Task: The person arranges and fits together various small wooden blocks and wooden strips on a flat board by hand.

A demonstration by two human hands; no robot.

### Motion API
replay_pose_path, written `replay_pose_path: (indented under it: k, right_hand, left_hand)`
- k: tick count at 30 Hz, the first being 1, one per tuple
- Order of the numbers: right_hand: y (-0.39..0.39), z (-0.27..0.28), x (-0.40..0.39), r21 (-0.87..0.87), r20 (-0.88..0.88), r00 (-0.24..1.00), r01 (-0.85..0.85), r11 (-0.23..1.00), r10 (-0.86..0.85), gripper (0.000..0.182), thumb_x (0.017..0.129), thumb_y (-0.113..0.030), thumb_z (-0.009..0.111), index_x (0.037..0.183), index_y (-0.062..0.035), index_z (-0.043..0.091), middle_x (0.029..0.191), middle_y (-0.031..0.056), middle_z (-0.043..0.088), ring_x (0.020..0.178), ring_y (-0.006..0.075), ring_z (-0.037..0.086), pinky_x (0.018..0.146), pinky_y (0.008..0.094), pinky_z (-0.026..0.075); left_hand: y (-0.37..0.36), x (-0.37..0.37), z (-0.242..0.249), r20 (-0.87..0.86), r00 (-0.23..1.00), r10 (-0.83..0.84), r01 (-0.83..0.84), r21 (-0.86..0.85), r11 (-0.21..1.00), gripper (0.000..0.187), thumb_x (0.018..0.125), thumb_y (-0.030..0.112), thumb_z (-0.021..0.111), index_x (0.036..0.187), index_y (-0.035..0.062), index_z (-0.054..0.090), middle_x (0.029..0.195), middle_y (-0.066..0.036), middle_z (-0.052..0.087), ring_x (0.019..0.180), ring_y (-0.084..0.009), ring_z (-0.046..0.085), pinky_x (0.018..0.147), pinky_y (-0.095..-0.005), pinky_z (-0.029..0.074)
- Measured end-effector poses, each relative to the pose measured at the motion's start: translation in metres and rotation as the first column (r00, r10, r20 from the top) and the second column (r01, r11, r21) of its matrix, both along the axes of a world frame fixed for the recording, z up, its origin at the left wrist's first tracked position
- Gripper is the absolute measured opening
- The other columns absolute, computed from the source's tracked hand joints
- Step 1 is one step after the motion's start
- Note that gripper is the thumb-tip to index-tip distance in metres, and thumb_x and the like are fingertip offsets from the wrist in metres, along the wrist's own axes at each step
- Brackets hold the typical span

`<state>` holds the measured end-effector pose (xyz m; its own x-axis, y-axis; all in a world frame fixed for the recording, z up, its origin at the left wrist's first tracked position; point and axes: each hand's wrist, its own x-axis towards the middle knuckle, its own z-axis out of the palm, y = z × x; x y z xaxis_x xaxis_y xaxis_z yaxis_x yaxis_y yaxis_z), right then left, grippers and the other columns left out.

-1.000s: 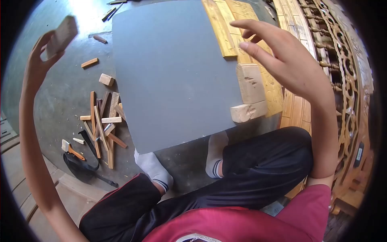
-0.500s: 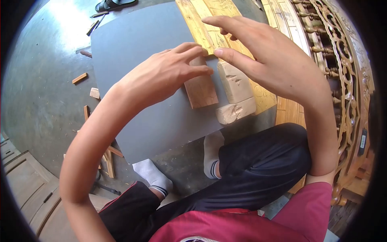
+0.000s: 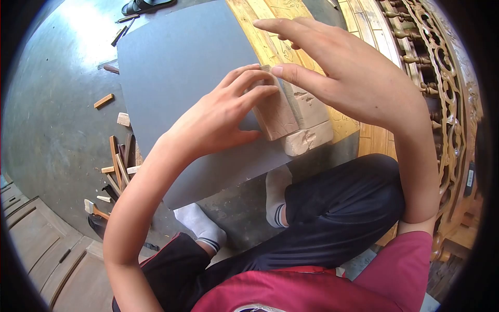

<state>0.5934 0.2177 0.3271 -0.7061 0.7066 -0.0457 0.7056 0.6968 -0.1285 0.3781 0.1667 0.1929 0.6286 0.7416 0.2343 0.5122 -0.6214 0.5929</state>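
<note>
My left hand [image 3: 228, 104] curls its fingers over a brown wooden block [image 3: 276, 117], with the thumb apart at the near side. A greyish strip shows along the block's right side. Above its far end hovers my right hand [image 3: 338, 65], fingers stretched out and thumb spread. That thumb's tip appears close to the block; whether it touches cannot be told. Right of the brown block lies a pale carved wooden block [image 3: 314, 112], partly covered. A smaller pale block [image 3: 310, 139] sits at its near end. All lie on or beside a grey board [image 3: 182, 67].
A yellow carved wooden panel [image 3: 343, 117] runs along the board's right side, with ornate turned woodwork [image 3: 442, 99] beyond. Wood offcuts [image 3: 122, 161] and a brush [image 3: 95, 209] lie on the floor at left. A sandal [image 3: 148, 6] is at the back.
The brown block has shifted right, up against the pale block and partly over it, its greyish side now showing. My left hand moved right with it. My right hand barely moved.
</note>
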Motion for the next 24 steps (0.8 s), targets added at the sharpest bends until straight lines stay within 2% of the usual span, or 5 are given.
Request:
replay_pose_path:
  k: [9, 12, 15, 21, 24]
  right_hand:
    - [0.0, -0.002, -0.002, -0.006, 0.018, 1.0, -0.002, 1.0, 0.002, 0.052, 0.106, -0.034, 0.06, 0.152, -0.0112, 0.053, 0.135, 0.0189, 0.065, 0.125, 0.0364, 0.064, 0.108, 0.0451, 0.049]
    - [0.011, -0.01, 0.005, -0.045, -0.018, 0.999, -0.041, 0.998, 0.04, 0.043, 0.103, -0.023, 0.055, 0.139, 0.0002, 0.061, 0.126, 0.0226, 0.069, 0.119, 0.039, 0.066, 0.108, 0.0446, 0.049]
    - [0.023, -0.023, 0.014, -0.172, 0.145, 0.989, 0.058, 0.983, -0.033, 0.039, 0.1, -0.016, 0.052, 0.132, 0.0008, 0.066, 0.123, 0.023, 0.069, 0.119, 0.0399, 0.064, 0.109, 0.0447, 0.048]
    - [0.015, -0.037, 0.007, -0.15, 0.34, 0.934, 0.166, 0.975, -0.107, 0.037, 0.104, -0.014, 0.048, 0.134, -0.0047, 0.068, 0.129, 0.0207, 0.06, 0.131, 0.0383, 0.054, 0.113, 0.046, 0.043]
    - [0.017, -0.043, 0.006, -0.162, 0.415, 0.903, 0.196, 0.967, -0.114, 0.048, 0.097, -0.01, 0.05, 0.142, -0.0114, 0.067, 0.144, 0.0217, 0.054, 0.14, 0.0369, 0.047, 0.118, 0.0484, 0.038]
  left_hand:
    - [-0.005, 0.007, -0.004, 0.081, 0.996, 0.023, -0.024, 0.002, 1.0, 0.087, 0.076, 0.035, 0.089, 0.151, 0.0156, 0.05, 0.155, -0.013, 0.044, 0.15, -0.0394, 0.037, 0.123, -0.0516, 0.041]
    - [-0.006, 0.009, -0.006, 0.085, 0.996, 0.03, -0.03, 0.009, 1.0, 0.086, 0.077, 0.037, 0.087, 0.151, 0.0148, 0.049, 0.155, -0.014, 0.043, 0.15, -0.0394, 0.036, 0.124, -0.0526, 0.04]
    - [-0.007, 0.009, -0.005, 0.075, 0.997, 0.022, -0.023, 0.011, 1.0, 0.084, 0.076, 0.037, 0.084, 0.15, 0.0141, 0.049, 0.155, -0.014, 0.043, 0.151, -0.0392, 0.035, 0.125, -0.0528, 0.039]
    - [-0.009, 0.008, -0.006, 0.093, 0.996, 0.005, -0.006, 0.003, 1.0, 0.083, 0.076, 0.036, 0.082, 0.148, 0.0125, 0.05, 0.155, -0.014, 0.043, 0.152, -0.0387, 0.034, 0.125, -0.0533, 0.038]
    - [-0.009, 0.008, -0.008, 0.093, 0.996, 0.004, -0.005, 0.013, 1.0, 0.083, 0.076, 0.037, 0.082, 0.148, 0.0123, 0.05, 0.155, -0.015, 0.043, 0.152, -0.0386, 0.033, 0.126, -0.0533, 0.038]
